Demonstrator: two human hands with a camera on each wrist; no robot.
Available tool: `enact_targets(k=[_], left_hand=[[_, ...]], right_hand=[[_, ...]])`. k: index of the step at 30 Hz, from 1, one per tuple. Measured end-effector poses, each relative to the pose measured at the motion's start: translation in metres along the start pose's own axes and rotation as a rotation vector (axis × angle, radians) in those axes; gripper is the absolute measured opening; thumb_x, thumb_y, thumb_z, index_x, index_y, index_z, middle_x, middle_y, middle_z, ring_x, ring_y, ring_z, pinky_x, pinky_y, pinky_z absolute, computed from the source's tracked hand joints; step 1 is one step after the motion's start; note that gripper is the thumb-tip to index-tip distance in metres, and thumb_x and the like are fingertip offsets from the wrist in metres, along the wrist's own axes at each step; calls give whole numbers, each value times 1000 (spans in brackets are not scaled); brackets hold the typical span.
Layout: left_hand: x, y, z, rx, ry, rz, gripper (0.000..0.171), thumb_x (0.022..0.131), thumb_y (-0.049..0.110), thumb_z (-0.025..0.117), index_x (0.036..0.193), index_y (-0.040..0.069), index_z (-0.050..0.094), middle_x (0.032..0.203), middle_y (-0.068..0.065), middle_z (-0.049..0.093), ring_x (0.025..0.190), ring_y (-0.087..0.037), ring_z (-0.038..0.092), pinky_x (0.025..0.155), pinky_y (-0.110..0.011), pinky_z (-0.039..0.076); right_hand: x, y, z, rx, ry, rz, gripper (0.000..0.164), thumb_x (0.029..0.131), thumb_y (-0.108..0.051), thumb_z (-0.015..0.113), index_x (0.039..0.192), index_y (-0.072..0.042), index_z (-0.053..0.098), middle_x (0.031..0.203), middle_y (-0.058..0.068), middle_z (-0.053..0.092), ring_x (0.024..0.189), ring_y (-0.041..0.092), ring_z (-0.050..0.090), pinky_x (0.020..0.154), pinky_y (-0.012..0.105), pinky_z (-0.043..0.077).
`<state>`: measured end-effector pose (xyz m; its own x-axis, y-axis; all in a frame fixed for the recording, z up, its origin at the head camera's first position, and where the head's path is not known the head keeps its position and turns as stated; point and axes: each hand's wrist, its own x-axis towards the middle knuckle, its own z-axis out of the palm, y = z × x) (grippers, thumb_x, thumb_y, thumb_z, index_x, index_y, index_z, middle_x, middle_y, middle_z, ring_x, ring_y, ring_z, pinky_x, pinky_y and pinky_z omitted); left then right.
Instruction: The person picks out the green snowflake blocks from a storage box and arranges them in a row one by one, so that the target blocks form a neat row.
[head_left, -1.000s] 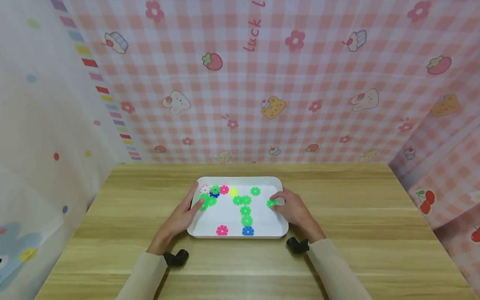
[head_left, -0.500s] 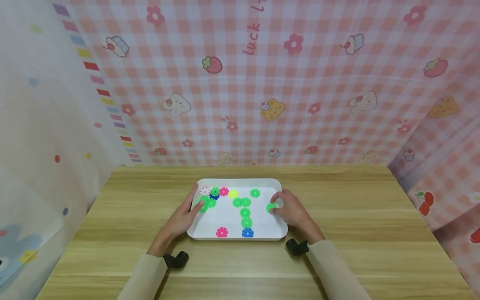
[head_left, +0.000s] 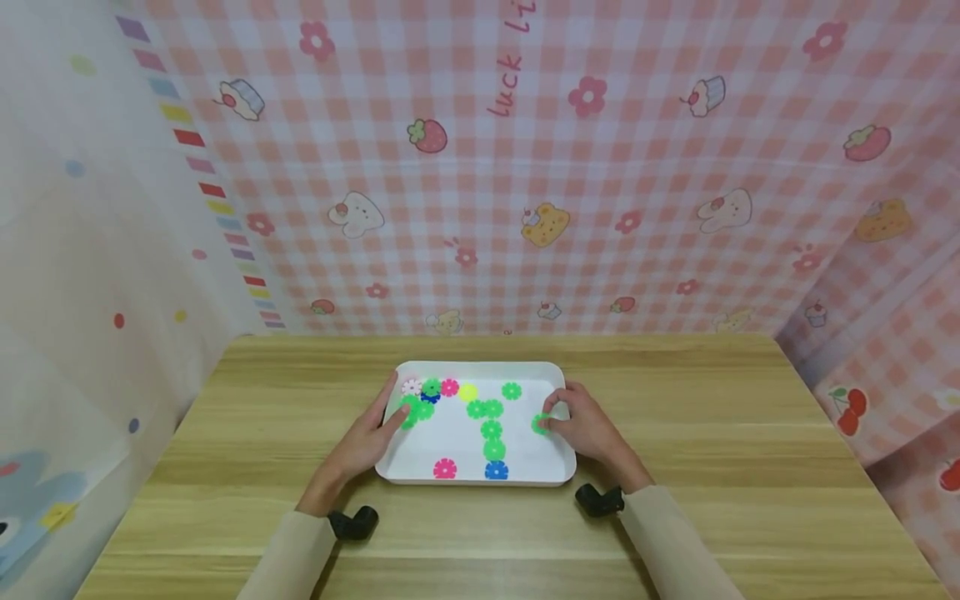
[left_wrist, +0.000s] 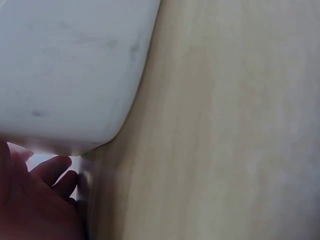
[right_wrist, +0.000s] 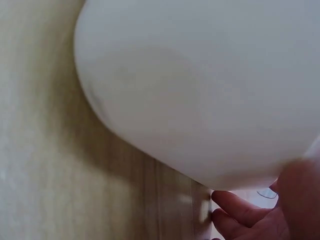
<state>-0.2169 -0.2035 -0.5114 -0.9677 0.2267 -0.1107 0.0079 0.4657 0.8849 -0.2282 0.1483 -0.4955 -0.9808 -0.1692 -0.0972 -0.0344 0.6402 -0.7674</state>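
Observation:
A white tray (head_left: 457, 442) with rounded corners holds flat, notched plastic discs. My left hand (head_left: 365, 435) grips its left side in the head view, thumb over the rim beside a cluster of green discs (head_left: 424, 410); the left wrist view shows the fingers (left_wrist: 52, 170) past the tray's outer wall (left_wrist: 70, 75). At the right side, my right hand (head_left: 588, 425) pinches a green disc (head_left: 538, 424) between thumb and forefinger, partly hiding it. Its other fingers (right_wrist: 237, 207) show beyond the wall (right_wrist: 190, 100) in the right wrist view.
Green discs (head_left: 492, 430) form a column down to a blue disc (head_left: 496, 471). A pink disc (head_left: 445, 468) lies near the front rim; a yellow disc (head_left: 468, 392) and a lone green disc (head_left: 512, 391) lie further back. The wooden table (head_left: 675, 375) meets a checked cloth (head_left: 480, 183).
My right thumb and forefinger have drawn the green disc slightly nearer within the tray, and the forefinger is more bent. The left hand keeps its grip. The head view has shifted slightly.

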Motion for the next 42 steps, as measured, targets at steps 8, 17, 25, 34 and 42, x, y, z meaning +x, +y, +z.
enact_targets(k=[8, 17, 25, 34, 42], left_hand=[[2, 0, 0, -58, -10, -15, 58, 110, 26, 31, 161, 25, 4, 167, 0, 0, 153, -23, -3, 124, -49, 0], [-1, -2, 0, -100, -10, -27, 55, 110, 21, 25, 161, 26, 4, 167, 2, 0, 153, -21, -4, 124, -47, -1], [-4, 1, 1, -97, 16, -8, 56, 109, 20, 26, 161, 26, 6, 168, 0, 1, 153, -22, -2, 124, -48, 0], [-3, -1, 0, -99, 8, 0, 56, 109, 19, 26, 161, 26, 5, 167, 2, 0, 153, -21, -4, 124, -47, -1], [-2, -1, 0, -96, 6, -14, 55, 109, 22, 25, 160, 30, 5, 167, 6, 0, 153, -19, -4, 124, -48, -1]], right_hand=[[-2, 2, -1, 28, 7, -10, 10, 90, -11, 73, 85, -12, 64, 147, 24, 40, 132, 44, 41, 112, 63, 31], [0, -1, -1, 101, 43, 28, 8, 91, -16, 73, 87, -12, 66, 153, 21, 36, 141, 44, 33, 115, 63, 28], [-6, -2, -12, 209, 100, -33, 11, 92, -17, 71, 90, -9, 64, 146, 18, 47, 139, 41, 38, 115, 60, 30], [-11, 15, -30, 324, 216, 6, 17, 97, -19, 64, 104, -3, 61, 110, 11, 62, 100, 28, 59, 80, 31, 52], [-12, 31, -42, 412, 259, 49, 21, 96, -16, 66, 106, 1, 57, 79, 1, 57, 68, 14, 52, 58, 21, 45]])
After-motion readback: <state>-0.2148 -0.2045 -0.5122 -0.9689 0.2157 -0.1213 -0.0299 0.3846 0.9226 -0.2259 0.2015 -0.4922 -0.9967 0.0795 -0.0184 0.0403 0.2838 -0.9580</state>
